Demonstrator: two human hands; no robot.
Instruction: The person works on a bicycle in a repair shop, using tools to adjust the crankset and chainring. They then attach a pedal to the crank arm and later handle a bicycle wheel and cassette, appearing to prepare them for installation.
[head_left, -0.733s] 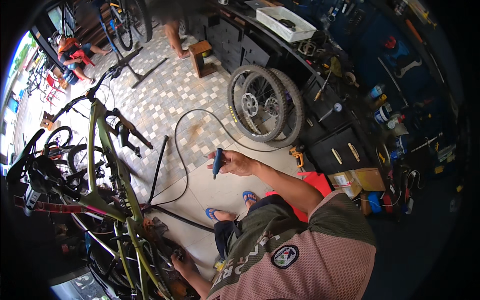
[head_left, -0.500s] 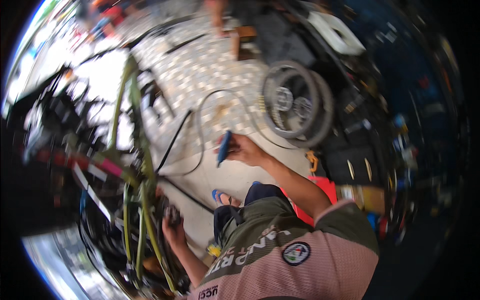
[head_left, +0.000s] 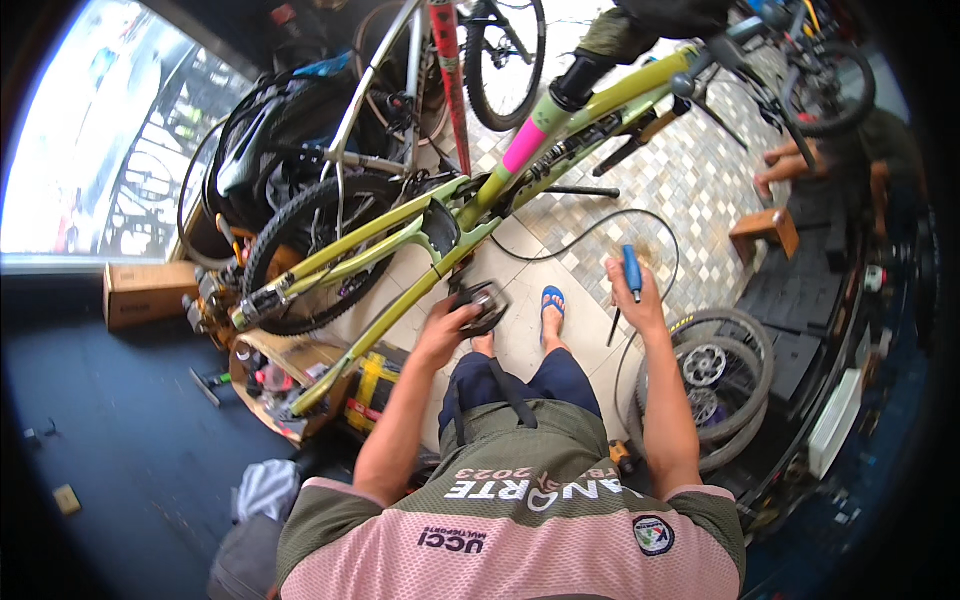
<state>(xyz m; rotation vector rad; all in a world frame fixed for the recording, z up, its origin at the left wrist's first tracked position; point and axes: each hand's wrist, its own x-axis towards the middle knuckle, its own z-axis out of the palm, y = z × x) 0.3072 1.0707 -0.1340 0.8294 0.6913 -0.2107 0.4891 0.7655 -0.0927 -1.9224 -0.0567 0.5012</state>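
Observation:
My left hand grips a black pedal beside the lower part of an olive-yellow bike frame; a crank is partly visible near it. My right hand is closed round a blue-handled tool, held upright over the floor to the right of the frame. The frame runs diagonally from lower left to upper right, with a pink band on its seat tube. A black cable loops on the floor near my right hand.
Other bikes crowd behind the frame. Two loose wheels lie at right beside a black cabinet. A wooden stool and a seated person's legs are farther back. Cardboard boxes stand at left near a blue wall.
The view has swung left, so the frame now crosses the upper middle and the wheels sit lower right. The blue tool is now angled with its handle away from me. Both hands still hold their items.

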